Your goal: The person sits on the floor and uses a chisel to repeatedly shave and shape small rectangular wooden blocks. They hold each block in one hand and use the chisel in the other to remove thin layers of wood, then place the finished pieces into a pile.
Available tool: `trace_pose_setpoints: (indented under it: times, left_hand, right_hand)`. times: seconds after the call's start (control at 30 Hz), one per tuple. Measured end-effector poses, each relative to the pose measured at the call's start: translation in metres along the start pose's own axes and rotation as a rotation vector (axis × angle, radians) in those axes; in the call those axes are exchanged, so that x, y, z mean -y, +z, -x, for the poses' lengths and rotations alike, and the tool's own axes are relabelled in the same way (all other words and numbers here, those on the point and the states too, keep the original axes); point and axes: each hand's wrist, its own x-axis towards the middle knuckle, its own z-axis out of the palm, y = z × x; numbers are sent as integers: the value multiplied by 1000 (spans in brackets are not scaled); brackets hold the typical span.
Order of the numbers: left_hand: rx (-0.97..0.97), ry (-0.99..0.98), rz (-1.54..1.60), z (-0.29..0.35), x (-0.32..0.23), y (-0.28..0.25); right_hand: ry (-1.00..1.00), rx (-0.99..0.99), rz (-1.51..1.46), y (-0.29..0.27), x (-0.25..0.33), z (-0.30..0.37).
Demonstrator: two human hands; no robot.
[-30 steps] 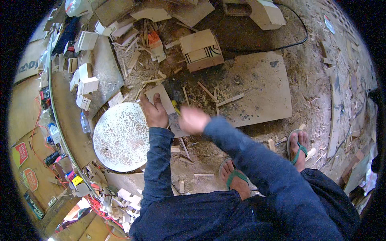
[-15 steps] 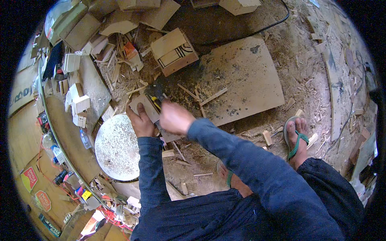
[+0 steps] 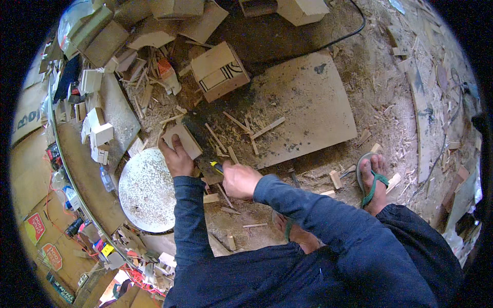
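Observation:
My left hand [image 3: 178, 158] is closed around a pale wooden block [image 3: 191, 141], its thumb lying along the top face. The block is tilted over the near-left corner of a dark-stained board on the ground. To its right, my right hand [image 3: 241, 181] grips a yellow-and-black utility knife [image 3: 216, 167], its front end pointing toward the block but apart from it. Thin wood strips [image 3: 269, 127] lie on the stained board [image 3: 313, 110] beyond my hands. Whether the knife's blade is out is too small to tell.
A round white speckled disc [image 3: 146, 197] stands beside my left forearm. A larger wooden block with black markings [image 3: 220, 72] rests at the board's far edge. Wood offcuts [image 3: 102, 134] and cardboard surround the area. My sandalled foot [image 3: 374, 179] is at the right; a black cable [image 3: 354, 31] curves behind.
My right hand and the knife have moved away from the block, toward me and slightly right. A thin strip shows on the board where the hand was. My left hand keeps its hold.

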Motion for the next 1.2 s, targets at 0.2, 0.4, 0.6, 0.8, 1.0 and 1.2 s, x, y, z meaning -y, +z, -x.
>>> trace_pose_setpoints:
  times: [0.2, 0.4, 0.6, 0.8, 1.0, 1.2]
  left_hand:
    - [6, 105, -3, -3, 6, -1]
    - [2, -24, 9, -4, 5, 1]
    - [-4, -1, -9, -1, 0, 0]
    - [-12, 31, 21, -1, -1, 0]
    - [-38, 31, -41, -2, -1, 0]
    - [-19, -8, -34, 2, -8, -3]
  right_hand:
    - [-4, -117, -64, -59, 54, -53]
    - [38, 155, 92, -80, 56, -105]
    - [136, 45, -145, -76, 28, -87]
    - [34, 23, -323, -53, 15, -83]
    - [93, -100, -120, -46, 18, -77]
    - [35, -115, -34, -49, 35, -90]
